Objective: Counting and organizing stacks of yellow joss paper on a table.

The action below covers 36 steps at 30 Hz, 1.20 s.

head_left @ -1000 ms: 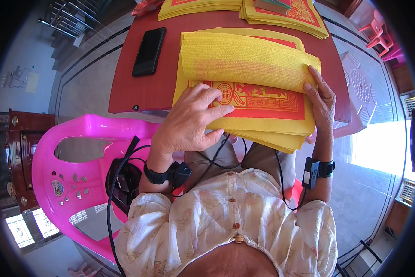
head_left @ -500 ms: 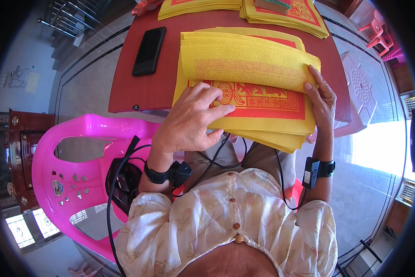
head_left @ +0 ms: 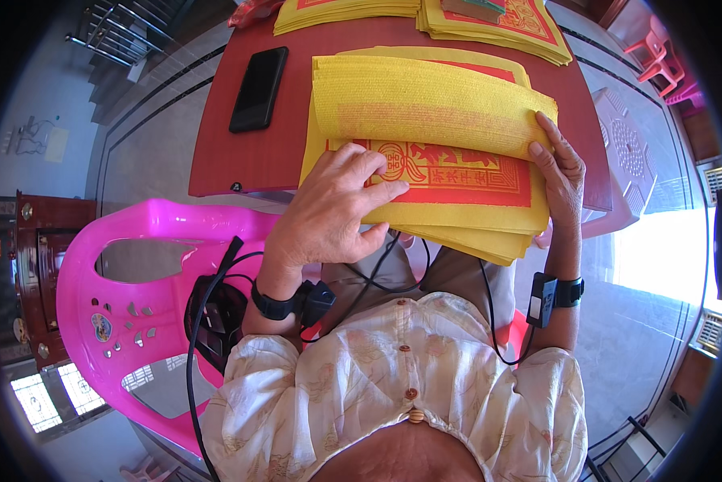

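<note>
A thick stack of yellow joss paper sheets (head_left: 449, 215) with red printed panels lies at the table's near edge, its lower corners jutting past the edge. Several upper sheets (head_left: 425, 96) are folded back away from me, their plain yellow undersides showing. At the right end of this fold, my right hand (head_left: 563, 161) pinches the sheets between thumb and fingers. My left hand (head_left: 337, 201) rests on the left part of the stack, index finger stretched over the red print and thumb apart near the lower edge. Its other fingers are bent, their tips partly hidden.
A black phone (head_left: 259, 88) lies on the red table (head_left: 216, 153), left of the stack. Two more piles of yellow paper (head_left: 349, 14) sit at the far side, a small green-edged block (head_left: 475, 10) on the right one. A pink chair (head_left: 79, 297) stands left, a pale plastic stool (head_left: 627, 153) right. Black cables (head_left: 192, 386) hang around my arms.
</note>
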Available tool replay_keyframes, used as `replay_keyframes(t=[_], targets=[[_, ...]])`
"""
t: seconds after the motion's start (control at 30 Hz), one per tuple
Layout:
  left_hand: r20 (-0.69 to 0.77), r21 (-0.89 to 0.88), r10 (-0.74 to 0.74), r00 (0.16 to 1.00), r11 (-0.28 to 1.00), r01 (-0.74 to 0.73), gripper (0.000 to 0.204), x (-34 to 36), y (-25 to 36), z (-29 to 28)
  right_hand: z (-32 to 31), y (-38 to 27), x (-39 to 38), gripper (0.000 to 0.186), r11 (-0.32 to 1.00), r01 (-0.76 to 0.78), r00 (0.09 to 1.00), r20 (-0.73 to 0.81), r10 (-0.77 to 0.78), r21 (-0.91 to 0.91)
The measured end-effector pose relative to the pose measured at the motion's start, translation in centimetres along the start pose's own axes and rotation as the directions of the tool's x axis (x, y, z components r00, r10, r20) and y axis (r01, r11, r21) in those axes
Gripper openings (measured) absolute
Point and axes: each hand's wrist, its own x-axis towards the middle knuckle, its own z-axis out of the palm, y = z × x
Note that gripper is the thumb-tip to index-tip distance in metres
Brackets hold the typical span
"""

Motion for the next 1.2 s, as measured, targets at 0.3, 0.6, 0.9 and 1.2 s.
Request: replay_keyframes(t=[0.3, 0.6, 0.9, 1.2], targets=[[-0.002, 0.01, -0.001, 1.0, 1.0, 0.001, 0.047, -0.12, -0.04, 0.06, 0.04, 0.02, 0.01, 0.037, 1.0, -0.003, 1.0, -0.018, 0.002, -0.012], [-0.001, -0.01, -0.003, 1.0, 1.0, 0.003, 0.046, -0.06, 0.04, -0.09, 0.09, -0.18, -0.03, 0.037, 1.0, -0.011, 1.0, -0.002, 0.011, 0.015], [-0.015, -0.029, 0.007, 1.0, 1.0, -0.007, 0.045, -0.14, -0.24, 0.01, 0.19, -0.38, -0.07, 0.037, 1.0, -0.001, 1.0, -0.006, 0.001, 0.005], [-0.03, -0.062, -0.01, 1.0, 0.998, 0.008, 0.042, 0.1, -0.41, 0.0, 0.25, -0.23, -0.05, 0.037, 1.0, -0.009, 1.0, -0.014, 0.01, 0.023]])
